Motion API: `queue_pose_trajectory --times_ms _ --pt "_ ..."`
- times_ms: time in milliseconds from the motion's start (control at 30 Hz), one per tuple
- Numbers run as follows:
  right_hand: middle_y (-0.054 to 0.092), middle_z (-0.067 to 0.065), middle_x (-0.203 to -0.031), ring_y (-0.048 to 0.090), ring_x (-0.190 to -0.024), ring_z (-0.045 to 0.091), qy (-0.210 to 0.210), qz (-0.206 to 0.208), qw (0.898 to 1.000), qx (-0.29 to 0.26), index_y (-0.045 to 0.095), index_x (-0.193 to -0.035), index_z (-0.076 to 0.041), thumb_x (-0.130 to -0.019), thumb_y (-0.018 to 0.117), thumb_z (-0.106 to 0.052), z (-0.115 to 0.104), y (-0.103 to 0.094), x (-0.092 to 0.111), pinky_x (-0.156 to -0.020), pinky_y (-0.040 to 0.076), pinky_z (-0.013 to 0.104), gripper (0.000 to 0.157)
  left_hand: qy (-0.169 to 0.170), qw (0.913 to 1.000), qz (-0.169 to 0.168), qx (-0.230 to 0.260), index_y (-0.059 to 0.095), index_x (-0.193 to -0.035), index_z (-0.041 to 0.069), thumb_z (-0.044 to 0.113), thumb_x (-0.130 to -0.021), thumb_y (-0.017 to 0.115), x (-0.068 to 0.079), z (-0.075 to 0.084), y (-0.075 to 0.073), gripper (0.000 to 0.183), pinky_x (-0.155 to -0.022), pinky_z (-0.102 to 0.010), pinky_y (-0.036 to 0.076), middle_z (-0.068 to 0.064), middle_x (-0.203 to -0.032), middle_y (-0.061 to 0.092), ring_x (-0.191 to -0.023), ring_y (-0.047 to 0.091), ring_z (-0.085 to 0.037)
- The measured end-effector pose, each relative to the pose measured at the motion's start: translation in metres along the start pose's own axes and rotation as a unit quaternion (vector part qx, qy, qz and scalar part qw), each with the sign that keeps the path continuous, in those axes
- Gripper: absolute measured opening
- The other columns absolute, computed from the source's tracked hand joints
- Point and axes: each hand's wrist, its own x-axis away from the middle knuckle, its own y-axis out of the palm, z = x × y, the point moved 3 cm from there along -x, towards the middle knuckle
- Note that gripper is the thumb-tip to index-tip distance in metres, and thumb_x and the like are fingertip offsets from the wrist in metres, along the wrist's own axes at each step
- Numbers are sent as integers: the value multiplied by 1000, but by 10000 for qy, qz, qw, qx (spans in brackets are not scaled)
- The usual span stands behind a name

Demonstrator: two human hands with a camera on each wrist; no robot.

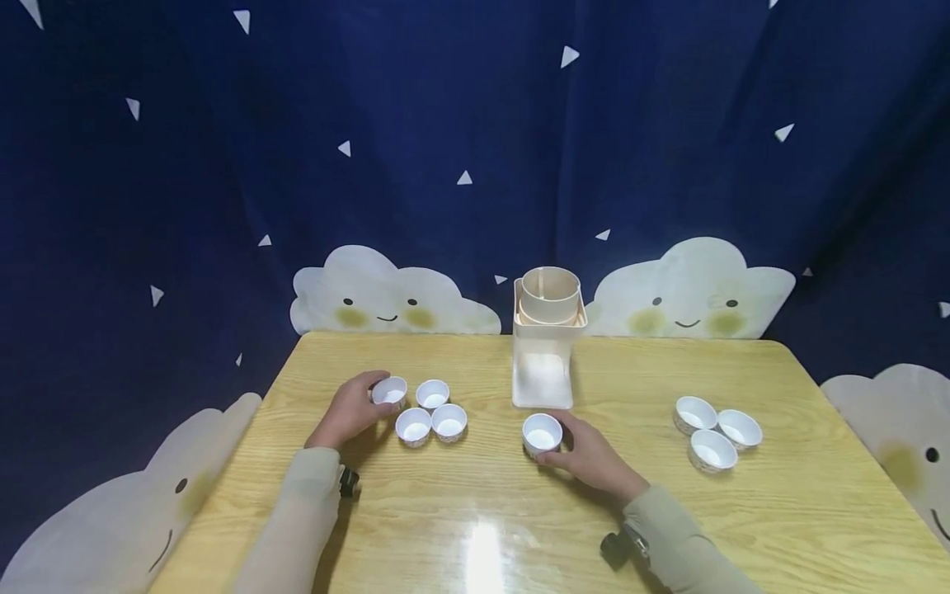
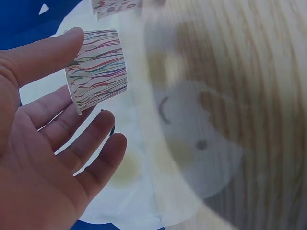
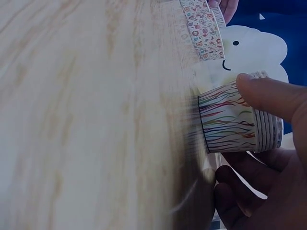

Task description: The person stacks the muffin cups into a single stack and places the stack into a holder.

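Observation:
My left hand (image 1: 358,410) pinches a small white paper cup (image 2: 98,67) with wavy coloured stripes, thumb on one side and index finger on the other. Its other fingers are spread beyond the cup. Right beside it on the table stand three more paper cups (image 1: 449,421), close together. With thumb and fingers my right hand (image 1: 594,456) holds a nested stack of striped paper cups (image 3: 230,120), several rims showing at its mouth. This stack is upright, just in front of the cream stand's base. A flower-patterned cup (image 3: 204,31) shows beyond it in the right wrist view.
A cream plastic stand (image 1: 543,375) with a round cylinder (image 1: 550,307) on top stands at the table's back middle. Three paper cups (image 1: 713,451) sit grouped on the right. A dark blue curtain (image 1: 416,124) with cloud shapes hangs behind the wooden table (image 1: 416,528).

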Motion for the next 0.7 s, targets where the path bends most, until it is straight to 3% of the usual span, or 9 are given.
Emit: queue_pose_trajectory --times_ms 400,700 --pt "67 7 -122 59 -119 29 -1 -8 10000 18 55 -136 -7 -77 85 -25 -2 -2 1 -107 40 53 69 179 9996 141 -165 58 -133 -3 19 -82 78 1 8 -4 59 -108 -55 43 -25 -136 59 -127 55 -42" --pt "67 7 -122 58 -121 29 75 -37 10000 -50 55 -135 -7 -77 84 -25 -3 -2 0 -109 39 55 68 230 9994 185 -155 57 -136 1 21 -82 79 4 27 -7 61 -109 -53 43 -22 -139 59 -130 54 -39"
